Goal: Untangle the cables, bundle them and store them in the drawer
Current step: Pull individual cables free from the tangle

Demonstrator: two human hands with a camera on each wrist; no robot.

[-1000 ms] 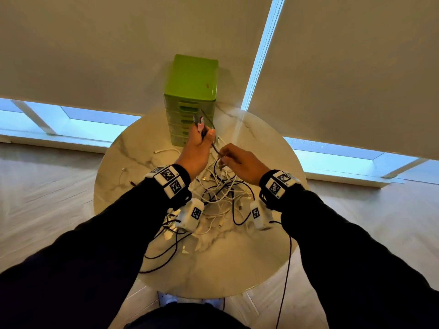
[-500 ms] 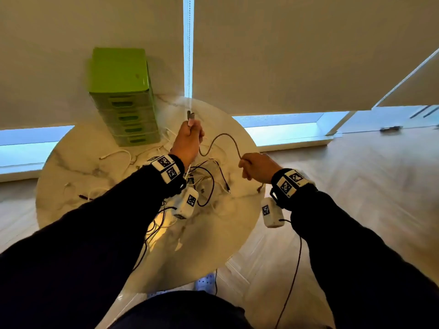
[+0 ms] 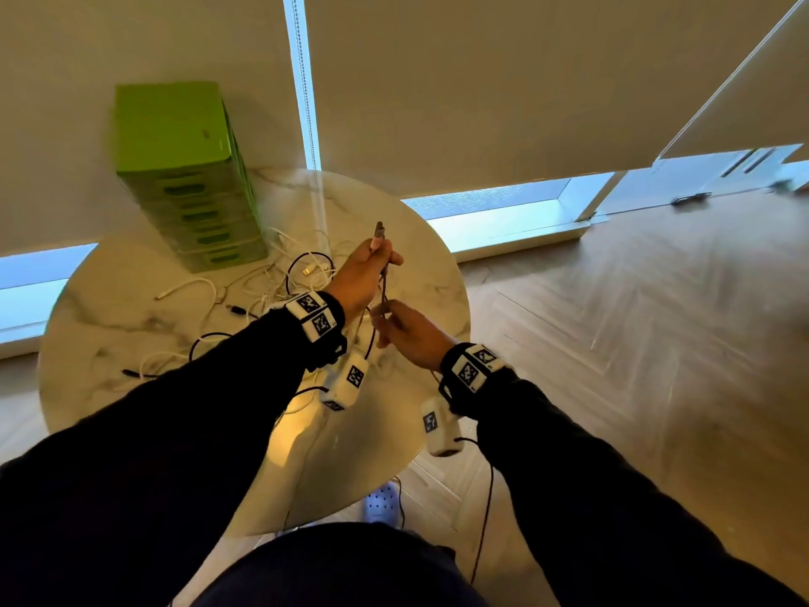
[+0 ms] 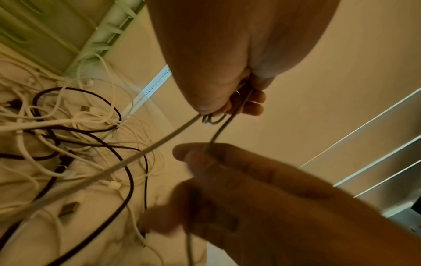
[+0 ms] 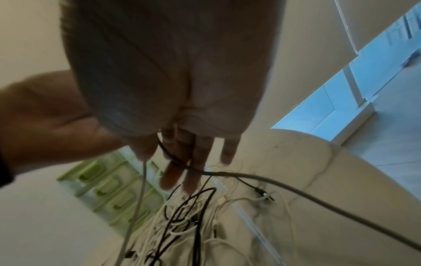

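Both hands, left hand [image 3: 357, 278] and right hand [image 3: 409, 332], pinch one thin cable [image 3: 384, 291] above tangled cables [image 3: 280, 278] beside green drawers [image 3: 192, 199].

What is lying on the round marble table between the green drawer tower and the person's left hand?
Tangled white and black cables lie between green drawer tower and left hand, in the head view.
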